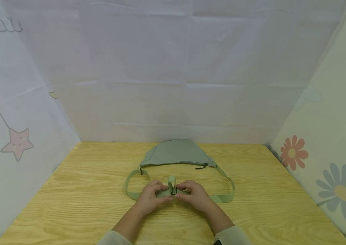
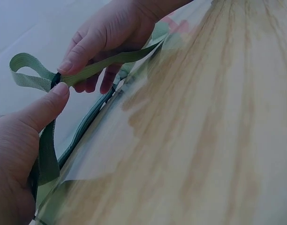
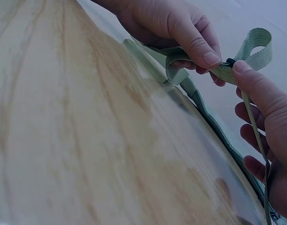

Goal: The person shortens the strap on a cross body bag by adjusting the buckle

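A grey-green sling bag (image 1: pixel 176 153) lies on the table near the back wall, its light green webbing strap (image 1: pixel 225 198) curving toward me. A small black strap slider (image 2: pixel 55 79) sits on the webbing, and a loop of strap (image 3: pixel 261 47) stands up from it. My left hand (image 1: pixel 151 198) pinches the strap by the slider between thumb and fingers. From the other side, my right hand (image 1: pixel 197 196) pinches the strap at the slider too. Both thumb tips nearly meet at the slider. The fingers partly hide the webbing beneath.
The wood-grain table (image 1: pixel 99 207) runs up to a pale cloth back wall (image 1: pixel 173 85). Printed cloth stands on both sides, with a star (image 1: pixel 17 143) at left and flowers (image 1: pixel 343 193) at right. A dark zipper pull (image 1: pixel 201 167) hangs off the bag's front edge.
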`<state>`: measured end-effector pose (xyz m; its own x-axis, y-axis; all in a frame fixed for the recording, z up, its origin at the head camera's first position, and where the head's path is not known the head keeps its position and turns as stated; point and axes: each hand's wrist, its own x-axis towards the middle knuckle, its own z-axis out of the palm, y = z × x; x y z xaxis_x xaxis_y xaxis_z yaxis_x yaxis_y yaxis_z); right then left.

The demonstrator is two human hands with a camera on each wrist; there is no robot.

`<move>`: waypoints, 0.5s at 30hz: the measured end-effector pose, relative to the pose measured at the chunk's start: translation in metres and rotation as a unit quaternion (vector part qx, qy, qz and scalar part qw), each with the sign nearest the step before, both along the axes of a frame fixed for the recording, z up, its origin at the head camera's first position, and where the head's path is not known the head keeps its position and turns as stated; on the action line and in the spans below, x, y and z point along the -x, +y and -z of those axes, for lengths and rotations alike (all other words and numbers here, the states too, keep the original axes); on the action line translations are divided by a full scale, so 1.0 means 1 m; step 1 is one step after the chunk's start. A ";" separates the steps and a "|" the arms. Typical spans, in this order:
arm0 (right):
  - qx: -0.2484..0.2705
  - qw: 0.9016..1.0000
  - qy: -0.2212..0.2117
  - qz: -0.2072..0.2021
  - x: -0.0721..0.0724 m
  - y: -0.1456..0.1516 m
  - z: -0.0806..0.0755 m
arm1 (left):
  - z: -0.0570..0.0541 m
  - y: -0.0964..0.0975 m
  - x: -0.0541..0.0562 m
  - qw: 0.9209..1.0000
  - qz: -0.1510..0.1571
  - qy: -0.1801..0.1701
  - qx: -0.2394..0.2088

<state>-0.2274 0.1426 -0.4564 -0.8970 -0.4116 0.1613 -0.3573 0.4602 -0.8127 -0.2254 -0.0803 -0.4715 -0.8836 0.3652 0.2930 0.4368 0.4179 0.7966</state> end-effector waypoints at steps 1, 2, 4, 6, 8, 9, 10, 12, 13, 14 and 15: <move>-0.001 1.000 0.001 0.000 0.000 0.000 0.000 | 0.000 0.000 0.000 1.000 0.000 0.002 0.001; -0.002 1.000 0.001 0.001 0.000 0.000 0.000 | 0.000 0.000 0.000 1.000 0.001 0.005 0.003; -0.004 1.000 0.002 0.002 0.000 0.000 0.000 | 0.000 -0.001 0.000 1.000 0.003 0.009 0.007; -0.004 1.000 0.002 0.002 0.000 0.001 0.000 | -0.001 -0.002 0.001 1.000 0.005 0.013 0.008; -0.004 1.000 0.001 0.002 0.000 0.001 0.000 | -0.001 -0.002 0.001 1.000 0.007 0.017 0.008; -0.004 1.000 0.000 0.002 0.000 0.001 0.000 | -0.001 -0.003 0.001 1.000 0.009 0.020 0.007; -0.004 1.000 0.000 0.002 0.000 0.001 0.000 | -0.001 -0.003 0.001 1.000 0.010 0.021 0.007; -0.005 1.000 -0.002 0.003 0.000 0.000 0.000 | -0.001 -0.004 0.000 1.000 0.012 0.025 0.007; -0.004 1.000 -0.002 0.003 0.000 0.000 0.000 | -0.001 -0.004 0.000 1.000 0.012 0.027 0.007; -0.005 1.000 -0.001 0.003 0.000 0.000 0.000 | -0.001 -0.005 0.000 1.000 0.012 0.028 0.006; -0.005 1.000 -0.001 0.003 0.000 0.000 0.000 | -0.002 -0.005 0.000 1.000 0.011 0.029 0.006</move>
<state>-0.2273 0.1429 -0.4561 -0.8995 -0.4082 0.1555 -0.3534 0.4708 -0.8084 -0.2254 -0.0849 -0.4700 -0.8572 0.3879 0.3387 0.4909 0.4164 0.7653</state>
